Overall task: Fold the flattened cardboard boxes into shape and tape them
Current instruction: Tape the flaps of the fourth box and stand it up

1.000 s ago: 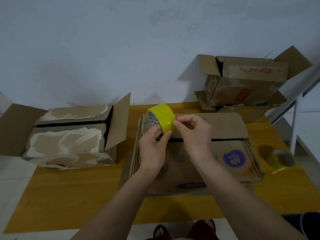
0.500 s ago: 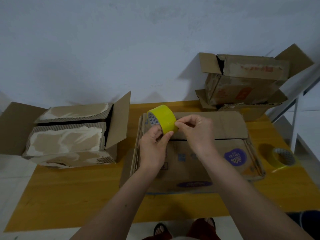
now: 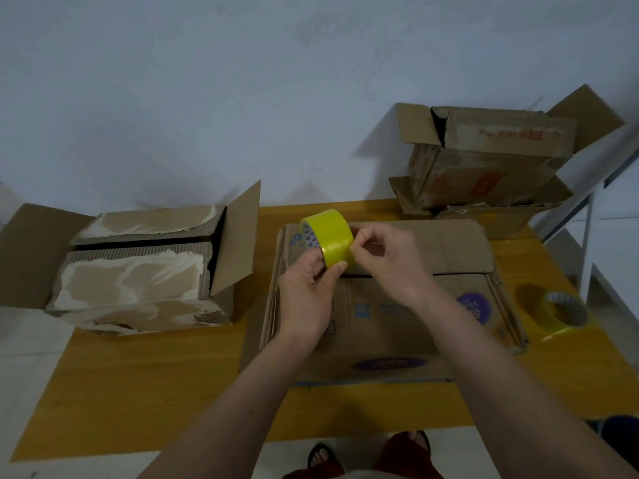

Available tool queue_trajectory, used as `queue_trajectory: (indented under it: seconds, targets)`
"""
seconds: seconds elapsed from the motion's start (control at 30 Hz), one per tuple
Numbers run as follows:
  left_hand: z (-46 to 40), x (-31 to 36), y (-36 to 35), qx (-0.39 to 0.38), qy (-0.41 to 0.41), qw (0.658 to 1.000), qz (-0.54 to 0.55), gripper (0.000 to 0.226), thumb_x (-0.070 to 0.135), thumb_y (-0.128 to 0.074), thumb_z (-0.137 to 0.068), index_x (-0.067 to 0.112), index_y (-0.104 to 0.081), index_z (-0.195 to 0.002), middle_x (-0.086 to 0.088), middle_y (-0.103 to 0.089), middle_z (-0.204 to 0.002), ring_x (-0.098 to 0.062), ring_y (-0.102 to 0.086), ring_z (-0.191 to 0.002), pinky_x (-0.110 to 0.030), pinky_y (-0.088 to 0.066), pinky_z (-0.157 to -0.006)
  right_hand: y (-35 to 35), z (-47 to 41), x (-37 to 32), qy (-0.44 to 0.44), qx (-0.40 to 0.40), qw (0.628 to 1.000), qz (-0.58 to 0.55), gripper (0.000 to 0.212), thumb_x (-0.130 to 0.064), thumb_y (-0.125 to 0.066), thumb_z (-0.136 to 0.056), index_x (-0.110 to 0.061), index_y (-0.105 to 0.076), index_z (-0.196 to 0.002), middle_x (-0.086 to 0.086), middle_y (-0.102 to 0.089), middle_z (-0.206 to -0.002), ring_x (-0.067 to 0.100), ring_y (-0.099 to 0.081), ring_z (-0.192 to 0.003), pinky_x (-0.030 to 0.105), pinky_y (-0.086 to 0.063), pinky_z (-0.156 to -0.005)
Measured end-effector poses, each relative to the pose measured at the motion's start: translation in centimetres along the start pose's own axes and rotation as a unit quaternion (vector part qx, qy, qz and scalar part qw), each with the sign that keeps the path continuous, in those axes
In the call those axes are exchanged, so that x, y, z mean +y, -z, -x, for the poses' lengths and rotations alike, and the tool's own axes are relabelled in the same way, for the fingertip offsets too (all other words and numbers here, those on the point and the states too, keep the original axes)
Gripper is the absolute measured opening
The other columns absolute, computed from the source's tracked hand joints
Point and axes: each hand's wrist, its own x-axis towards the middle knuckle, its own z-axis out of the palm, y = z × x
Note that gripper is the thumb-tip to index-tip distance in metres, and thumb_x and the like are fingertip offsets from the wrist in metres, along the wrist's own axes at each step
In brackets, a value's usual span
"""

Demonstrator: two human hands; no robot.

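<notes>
Your left hand (image 3: 306,288) grips 1 yellow tape roll (image 3: 330,236) above the flattened box (image 3: 397,305); your right hand (image 3: 383,257) pinches its edge.

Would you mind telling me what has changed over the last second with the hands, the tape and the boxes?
Very little. The left hand still holds the yellow tape roll above the flattened box, and the right hand keeps picking at the roll's edge, fingertips shifting only slightly; no tape is pulled free yet. The second tape roll, the torn box and the stacked boxes stayed put.
</notes>
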Motion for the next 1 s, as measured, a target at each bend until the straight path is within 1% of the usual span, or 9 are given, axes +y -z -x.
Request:
queue_trajectory:
  seconds: [0.07,0.17,0.23,0.33,0.53,0.7,0.77,0.87,1.0]
  targets:
    - [0.1,-0.3,0.0,0.001,0.003,1.0,-0.005,0.018,0.01,-0.068,-0.089,0.025,-0.068,-0.099,0.007,-0.074,-0.095,-0.01,-0.069,-0.094,-0.03,-0.055,-0.085,0.0,0.1,0.2,0.061,0.001,0.997,0.049,0.017,-0.005,-0.067,-0.082,-0.018,-0.059,-0.074,-0.003,-0.061,-0.109,0.012,-0.06,-0.101,0.029,-0.051,-0.088]
    - [0.0,-0.2,-0.1,0.004,0.004,1.0,0.005,0.017,0.01,-0.067,-0.089,0.023,-0.068,-0.098,0.005,-0.074,-0.097,-0.012,-0.069,-0.095,-0.033,-0.055,-0.086,-0.4,0.2,0.5,0.127,0.061,0.982,0.127,0.014,-0.004,-0.069,-0.079,-0.014,-0.06,-0.074,-0.005,-0.051,-0.101,0.013,-0.05,-0.099,0.011,-0.039,-0.082]
    - [-0.1,0.0,-0.1,0.002,0.007,1.0,0.016,0.02,0.009,-0.067,-0.089,0.026,-0.068,-0.1,0.007,-0.074,-0.098,-0.008,-0.068,-0.097,-0.027,-0.053,-0.086,-0.7,0.3,0.3,0.072,0.088,0.99,0.084,0.013,-0.005,-0.071,-0.079,-0.014,-0.063,-0.072,-0.004,-0.052,-0.088,0.009,-0.051,-0.082,0.014,-0.04,-0.069]
    - [0.1,0.2,-0.1,-0.001,0.018,0.999,0.028,0.025,0.008,-0.067,-0.088,0.029,-0.066,-0.101,0.012,-0.073,-0.098,-0.003,-0.067,-0.098,-0.019,-0.051,-0.085,-0.7,0.4,-0.3,-0.075,0.062,0.992,-0.083,0.016,-0.008,-0.074,-0.078,-0.018,-0.067,-0.068,-0.006,-0.064,-0.072,-0.003,-0.056,-0.063,0.013,-0.045,-0.061]
    - [0.3,-0.2,-0.3,0.003,0.006,1.0,-0.008,0.018,0.01,-0.068,-0.088,0.024,-0.067,-0.099,0.013,-0.072,-0.093,-0.003,-0.067,-0.093,-0.016,-0.05,-0.079,-0.2,0.5,-0.8,-0.131,0.059,0.983,-0.116,0.014,-0.013,-0.076,-0.078,-0.017,-0.069,-0.066,-0.003,-0.064,-0.064,-0.004,-0.053,-0.052,0.013,-0.044,-0.052]
    - [0.1,-0.2,-0.4,0.006,-0.023,0.998,-0.05,0.02,0.013,-0.066,-0.09,0.031,-0.065,-0.099,0.008,-0.073,-0.095,-0.009,-0.067,-0.092,-0.024,-0.055,-0.081,-0.4,0.5,-1.0,-0.08,0.013,0.997,0.001,0.02,-0.016,-0.064,-0.089,-0.023,-0.06,-0.071,-0.004,-0.059,-0.073,0.007,-0.053,-0.068,0.02,-0.043,-0.064]
    - [-0.1,0.1,-0.6,0.019,-0.023,0.999,-0.044,0.018,0.014,-0.066,-0.091,0.031,-0.065,-0.097,0.005,-0.073,-0.095,-0.014,-0.067,-0.092,-0.031,-0.056,-0.082,-0.9,0.5,-0.9,-0.058,0.043,0.997,0.037,0.021,-0.017,-0.062,-0.09,-0.026,-0.055,-0.072,-0.006,-0.058,-0.075,0.007,-0.053,-0.071,0.019,-0.04,-0.064]
    - [-0.2,0.6,-0.9,0.031,-0.005,0.999,-0.016,0.021,0.015,-0.066,-0.09,0.035,-0.065,-0.096,0.013,-0.072,-0.095,-0.003,-0.066,-0.094,-0.022,-0.052,-0.083,-0.9,0.3,-0.4,-0.045,0.129,0.991,0.0,0.019,-0.014,-0.069,-0.085,-0.025,-0.056,-0.077,-0.007,-0.06,-0.075,0.01,-0.058,-0.072,0.019,-0.044,-0.066]
    - [0.0,0.9,-1.0,0.03,0.006,1.0,0.005,0.02,0.013,-0.066,-0.09,0.031,-0.066,-0.1,0.016,-0.071,-0.096,0.003,-0.066,-0.094,-0.015,-0.049,-0.082,-1.2,0.6,0.1,-0.051,0.126,0.991,0.003,0.021,-0.016,-0.074,-0.08,-0.015,-0.072,-0.102,-0.005,-0.068,-0.09,0.007,-0.063,-0.084,0.019,-0.05,-0.077]
